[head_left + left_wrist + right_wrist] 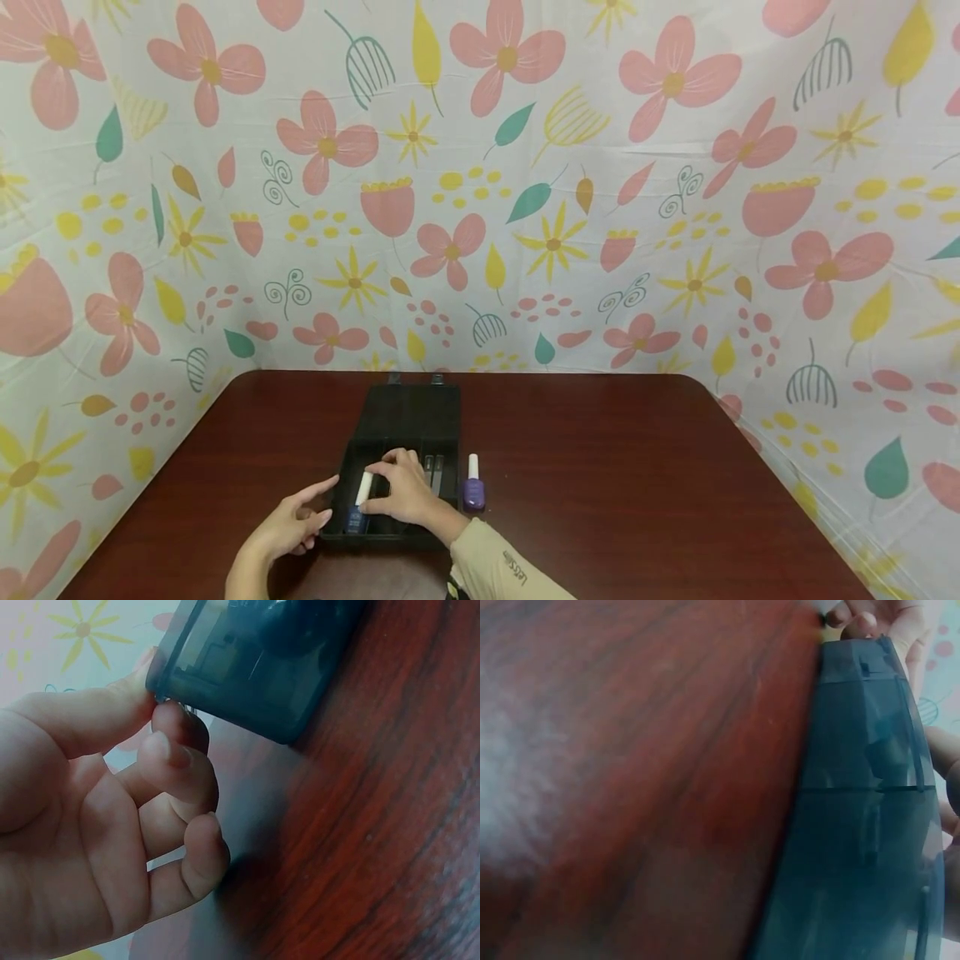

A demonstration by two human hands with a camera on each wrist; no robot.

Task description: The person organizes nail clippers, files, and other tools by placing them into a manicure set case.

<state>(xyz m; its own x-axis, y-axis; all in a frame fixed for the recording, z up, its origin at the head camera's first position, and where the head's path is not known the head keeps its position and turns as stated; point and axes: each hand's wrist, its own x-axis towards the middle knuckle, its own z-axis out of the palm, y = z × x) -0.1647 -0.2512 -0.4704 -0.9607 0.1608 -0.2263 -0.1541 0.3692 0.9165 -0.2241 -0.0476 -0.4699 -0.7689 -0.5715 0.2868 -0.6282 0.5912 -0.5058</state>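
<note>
**Seating the blue bottle in the case**

The right hand pinches the white cap of a blue bottle, which lies in the left slot of the open black case, directly under its fingers. To do this well, I judge the bottle should stay parallel to the slot walls and go in base first, cap toward the lid, so it does not jam against a divider. The grip belongs on the cap, where it is now.

The left hand sits just left of the case at its near corner. The left wrist view shows the thumb and 1 fingertip touching that corner, the other fingers loosely curled and holding nothing; it seems to steady the case, which is sensible on a smooth table.

The right forearm comes in from below, wrist bent left over the case. A purple bottle stands just right of that hand, outside the case.
</note>
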